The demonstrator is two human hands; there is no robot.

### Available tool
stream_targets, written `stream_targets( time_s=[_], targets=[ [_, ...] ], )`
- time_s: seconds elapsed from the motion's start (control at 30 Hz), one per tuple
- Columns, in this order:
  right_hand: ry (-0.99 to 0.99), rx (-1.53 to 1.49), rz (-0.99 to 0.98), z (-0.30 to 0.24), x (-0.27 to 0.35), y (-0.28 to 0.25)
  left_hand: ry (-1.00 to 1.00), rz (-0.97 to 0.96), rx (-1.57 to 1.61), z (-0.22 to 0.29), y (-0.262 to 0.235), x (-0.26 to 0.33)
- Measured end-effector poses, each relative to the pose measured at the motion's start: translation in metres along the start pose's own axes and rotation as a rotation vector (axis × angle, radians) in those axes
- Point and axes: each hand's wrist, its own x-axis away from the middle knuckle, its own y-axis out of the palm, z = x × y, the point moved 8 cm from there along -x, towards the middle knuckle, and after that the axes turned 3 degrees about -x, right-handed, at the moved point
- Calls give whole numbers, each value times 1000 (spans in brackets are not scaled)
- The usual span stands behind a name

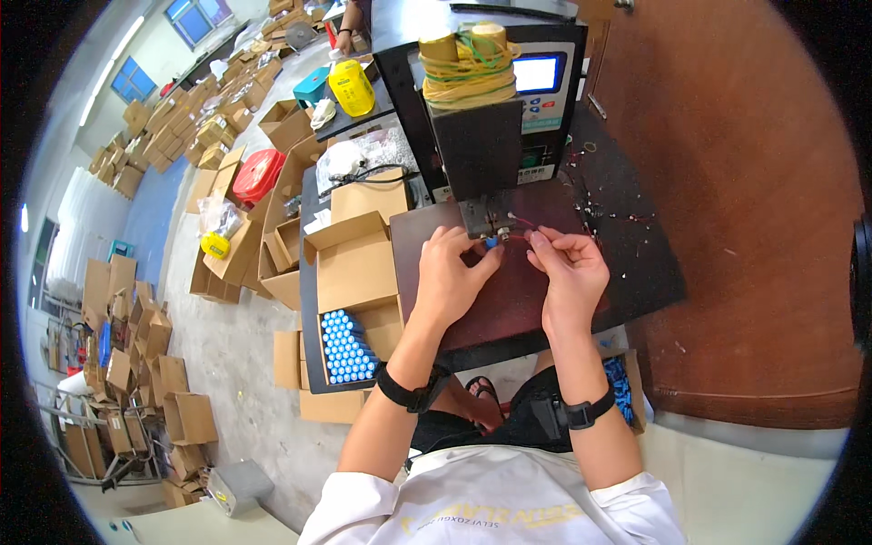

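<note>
Left of the fingers, an open cardboard box (350, 309) holds blue cylindrical cells (346, 346) packed on end; it sits near the desk (636, 263) edge, and a nudge from the left forearm could tip it.

The left hand (451, 277) pinches a small blue cell (491, 242) narrowly between its fingers (481, 259), right under the head of the black spot-welding machine (480, 150). The fingertips sit so close to the machine's tip that a slip could pinch or burn them, or leave the cell misaligned.

The right hand (570, 272) closes its fingers on a thin red wire (520, 236) just beside the cell; a slack grip could let the wire shift off its spot.

The contact point itself is too small to make out, and the fingers cover most of the cell. Right of the fingers, loose wire scraps (604, 213) are blurred.
</note>
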Motion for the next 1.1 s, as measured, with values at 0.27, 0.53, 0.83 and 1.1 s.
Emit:
stream_targets(
  time_s=[0.27, 0.53, 0.83, 1.1],
  targets=[
    [-36, 55, -28, -17, 17, -9, 38, -76, -124, 13, -1, 6],
    [-223, 399, 130, -101, 46, -84, 52, -153, 115, 6, -34, 37],
    [-117, 950, 301, -148, 101, -308, -102, -592, -425, -68, -106, 111],
    [-145, 793, 299, -134, 83, -252, 91, -878, -749, -52, -88, 155]
  ],
)
